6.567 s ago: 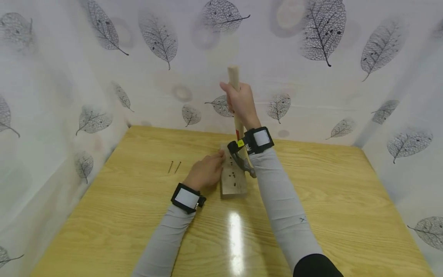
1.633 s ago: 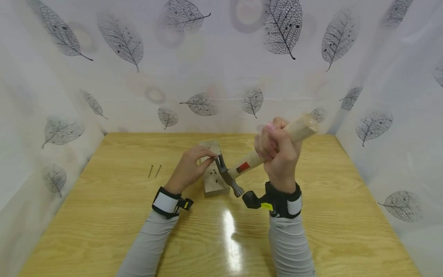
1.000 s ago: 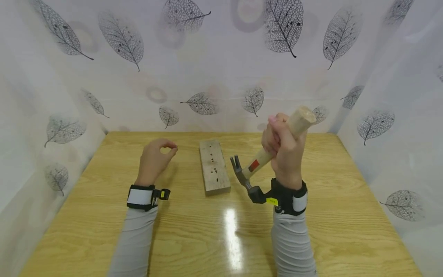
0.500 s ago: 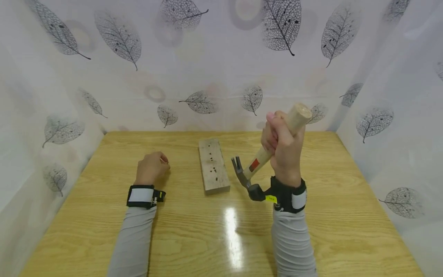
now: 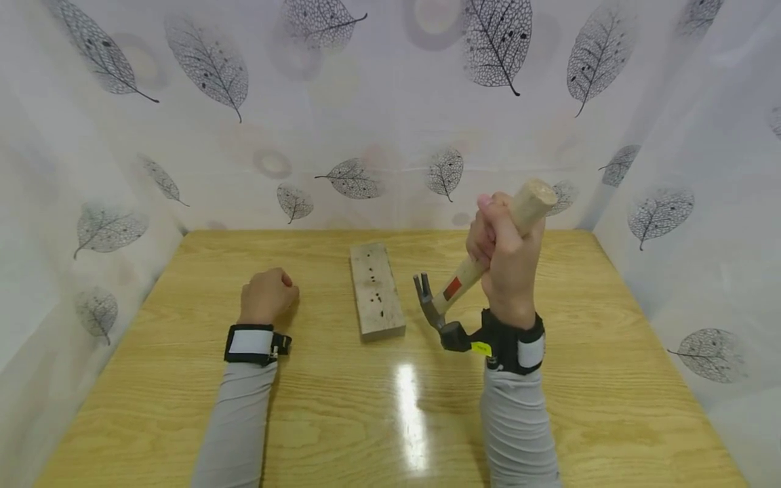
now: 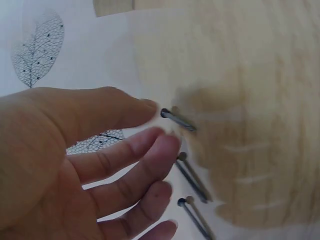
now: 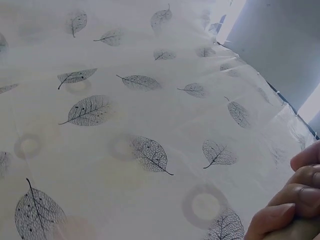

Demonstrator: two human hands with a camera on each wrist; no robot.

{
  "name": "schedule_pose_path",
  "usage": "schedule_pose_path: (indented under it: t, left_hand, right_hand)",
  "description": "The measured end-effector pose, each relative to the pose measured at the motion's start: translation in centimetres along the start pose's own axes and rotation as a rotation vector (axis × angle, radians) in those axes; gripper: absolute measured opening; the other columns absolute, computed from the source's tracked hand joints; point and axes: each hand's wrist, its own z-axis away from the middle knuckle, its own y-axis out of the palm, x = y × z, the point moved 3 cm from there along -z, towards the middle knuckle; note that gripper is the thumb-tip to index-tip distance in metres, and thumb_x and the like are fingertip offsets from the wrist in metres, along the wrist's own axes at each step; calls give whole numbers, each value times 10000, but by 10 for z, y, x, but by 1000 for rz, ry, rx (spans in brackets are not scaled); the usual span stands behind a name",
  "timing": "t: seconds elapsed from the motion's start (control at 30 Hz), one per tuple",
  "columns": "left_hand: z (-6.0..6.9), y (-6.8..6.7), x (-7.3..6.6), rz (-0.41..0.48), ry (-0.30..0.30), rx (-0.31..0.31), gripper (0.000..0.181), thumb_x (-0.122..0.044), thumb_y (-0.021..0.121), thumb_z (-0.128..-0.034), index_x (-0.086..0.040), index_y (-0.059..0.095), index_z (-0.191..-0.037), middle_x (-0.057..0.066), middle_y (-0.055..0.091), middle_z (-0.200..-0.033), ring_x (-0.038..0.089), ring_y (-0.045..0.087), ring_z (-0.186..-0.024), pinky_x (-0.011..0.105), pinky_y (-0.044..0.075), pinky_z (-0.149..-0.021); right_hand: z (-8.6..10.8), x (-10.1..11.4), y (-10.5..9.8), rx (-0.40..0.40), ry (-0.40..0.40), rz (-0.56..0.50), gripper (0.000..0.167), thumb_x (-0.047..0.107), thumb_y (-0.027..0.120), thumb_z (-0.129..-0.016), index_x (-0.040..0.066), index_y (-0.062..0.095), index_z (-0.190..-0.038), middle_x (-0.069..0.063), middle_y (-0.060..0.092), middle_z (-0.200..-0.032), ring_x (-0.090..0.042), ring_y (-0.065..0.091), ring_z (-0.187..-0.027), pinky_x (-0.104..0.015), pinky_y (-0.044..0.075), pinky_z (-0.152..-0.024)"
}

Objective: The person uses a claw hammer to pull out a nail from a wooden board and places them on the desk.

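Observation:
My right hand grips the wooden handle of a claw hammer, its dark metal head pointing down over the table, to the right of a wooden block. Several dark holes or marks run along the block's top. In the right wrist view only my curled fingers and a bit of handle show. My left hand is low over the table, left of the block. The left wrist view shows its thumb and fingers apart, holding nothing, close to three nails lying on the table. In the head view that hand hides them.
The wood-grain table ends at the back against a pale curtain with leaf prints. Curtain also rises on both sides. A wrist camera sits close beside the hammer head.
My left hand has left the block and hammer claw, moved left with pinched fingers, and come down by the nails, where its fingers are now apart. The hammer moved right, off the block.

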Motion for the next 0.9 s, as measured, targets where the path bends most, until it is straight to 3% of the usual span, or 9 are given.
schedule_pose_path:
  t: [0.1,0.2,0.27,0.4,0.6,0.77,0.9]
  left_hand:
    - [-1,-2,-2,33,25,-53,318,-248,592,-981,37,682,-1090,171,724,-874,297,657,-706,416,527,-601]
    - [-2,-3,-6,73,45,-69,350,-266,570,-1003,48,659,-1129,135,705,-749,248,620,-591,339,478,-490]
    - [-3,-3,-7,97,47,-61,356,-274,563,-1009,42,656,-1146,130,707,-763,268,621,-640,326,471,-495]
    - [-1,-5,-4,114,36,-44,364,-284,536,-1021,28,658,-1164,186,706,-951,376,602,-885,376,494,-592]
    - [1,-11,1,120,39,-38,381,-296,502,-1031,19,661,-1176,226,677,-1057,438,567,-980,444,507,-648]
    - [2,-12,1,134,37,-16,404,-314,492,-1031,17,642,-1208,234,671,-1094,420,582,-982,427,512,-656]
    - [3,-12,2,143,32,-5,402,-310,497,-1033,22,635,-1213,237,671,-1089,362,616,-900,364,502,-606]
  right_hand:
    - [0,7,-3,-22,-40,62,374,71,557,-969,82,393,-633,11,316,-488,-124,254,-372,-269,204,-344]
    - [1,15,-8,-11,-60,183,289,144,510,-970,86,454,-692,-1,383,-541,-136,340,-437,-261,326,-404]
    - [2,21,-14,-3,-64,334,225,187,493,-972,103,498,-764,-16,437,-586,-139,416,-477,-253,422,-451]
    - [4,30,-34,-25,-38,648,165,278,471,-1054,137,502,-972,-68,485,-685,-179,513,-536,-247,534,-506]
    - [4,33,-66,-110,120,936,277,444,442,-1067,174,442,-1128,-106,498,-735,-199,543,-500,-254,549,-499]
    - [8,30,-84,-77,306,1106,512,570,399,-1037,96,400,-1231,-94,488,-816,-169,590,-508,-280,540,-542]
    - [7,25,-96,-39,388,1151,632,608,367,-1028,25,367,-1270,-120,488,-878,-177,610,-510,-302,533,-568]
